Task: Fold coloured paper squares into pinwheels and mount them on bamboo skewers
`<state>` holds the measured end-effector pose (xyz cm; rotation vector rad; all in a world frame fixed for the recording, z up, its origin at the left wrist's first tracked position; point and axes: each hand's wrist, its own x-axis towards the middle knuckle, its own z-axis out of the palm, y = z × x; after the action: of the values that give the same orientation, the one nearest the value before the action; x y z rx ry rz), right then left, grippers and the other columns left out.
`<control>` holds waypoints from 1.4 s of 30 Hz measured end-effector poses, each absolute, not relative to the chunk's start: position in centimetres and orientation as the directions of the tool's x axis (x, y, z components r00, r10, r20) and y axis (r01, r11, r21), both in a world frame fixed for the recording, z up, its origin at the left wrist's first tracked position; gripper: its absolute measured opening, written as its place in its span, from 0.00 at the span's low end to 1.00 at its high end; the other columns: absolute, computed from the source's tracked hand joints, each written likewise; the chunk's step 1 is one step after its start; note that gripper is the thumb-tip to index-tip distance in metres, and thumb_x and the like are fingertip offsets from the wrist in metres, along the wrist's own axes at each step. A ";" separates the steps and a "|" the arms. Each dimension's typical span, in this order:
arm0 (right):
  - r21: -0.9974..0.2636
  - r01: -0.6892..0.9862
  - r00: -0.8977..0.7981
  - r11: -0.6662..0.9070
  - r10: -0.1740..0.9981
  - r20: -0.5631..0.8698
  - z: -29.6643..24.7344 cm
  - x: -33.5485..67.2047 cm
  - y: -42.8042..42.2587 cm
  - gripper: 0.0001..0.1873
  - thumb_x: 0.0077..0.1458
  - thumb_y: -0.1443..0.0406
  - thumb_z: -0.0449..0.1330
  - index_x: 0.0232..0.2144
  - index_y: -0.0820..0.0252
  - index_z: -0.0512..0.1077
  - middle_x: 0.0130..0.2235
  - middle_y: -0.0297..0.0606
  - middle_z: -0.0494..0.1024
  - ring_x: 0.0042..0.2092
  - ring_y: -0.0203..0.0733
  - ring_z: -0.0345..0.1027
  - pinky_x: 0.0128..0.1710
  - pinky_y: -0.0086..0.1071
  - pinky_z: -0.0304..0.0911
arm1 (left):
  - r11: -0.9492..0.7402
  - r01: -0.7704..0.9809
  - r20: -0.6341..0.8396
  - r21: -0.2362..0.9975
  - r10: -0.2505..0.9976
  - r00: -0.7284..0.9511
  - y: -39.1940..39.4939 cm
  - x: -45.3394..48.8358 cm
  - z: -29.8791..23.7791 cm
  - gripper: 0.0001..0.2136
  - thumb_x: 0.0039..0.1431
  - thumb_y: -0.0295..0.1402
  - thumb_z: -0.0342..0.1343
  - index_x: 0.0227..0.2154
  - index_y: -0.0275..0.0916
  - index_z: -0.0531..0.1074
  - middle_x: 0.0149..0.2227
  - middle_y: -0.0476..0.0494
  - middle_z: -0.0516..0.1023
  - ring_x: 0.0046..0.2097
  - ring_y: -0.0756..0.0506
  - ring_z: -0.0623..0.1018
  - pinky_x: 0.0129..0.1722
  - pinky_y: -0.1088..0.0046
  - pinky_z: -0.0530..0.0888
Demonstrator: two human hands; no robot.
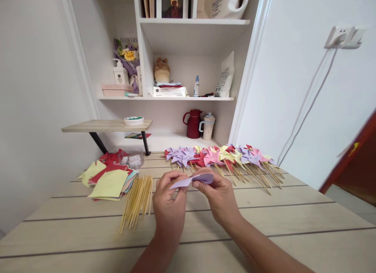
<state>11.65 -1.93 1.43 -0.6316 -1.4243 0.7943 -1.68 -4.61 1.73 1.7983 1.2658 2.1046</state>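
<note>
Both my hands hold one piece of purple paper (183,183) above the table, partly folded over. My left hand (169,200) pinches its left part between thumb and fingers. On the other side, my right hand (219,194) grips it with the thumb on the near face; the fingers behind are partly hidden. A bundle of thin wooden sticks (136,202) lies just left of my left hand. Beyond my hands, finished paper pinwheels (211,157) in purple, red, pink and yellow lie in a row, their sticks toward me.
At the left sit a stack of paper squares (110,183), red cut paper (116,158) and a clear plastic box (135,160) with small items. A raised wooden stand (107,126) stands behind them. A red jug (194,124) and a cup (208,127) stand at the back.
</note>
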 end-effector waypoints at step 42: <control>-0.842 -0.070 0.017 0.535 0.845 0.535 0.5 11.8 -1.6 0.07 0.51 0.60 0.69 0.27 0.56 0.77 0.29 0.32 0.73 0.32 0.38 0.63 0.34 0.32 0.60 | -0.669 0.626 0.905 0.401 0.395 -0.158 -3.8 -1.9 0.5 0.07 0.57 0.23 0.60 0.34 0.43 0.79 0.35 0.49 0.79 0.38 0.47 0.77 0.41 0.69 0.73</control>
<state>11.81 -1.57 0.54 -0.7351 -1.3750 0.8204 -1.86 -3.83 0.54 2.1426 1.3225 2.1632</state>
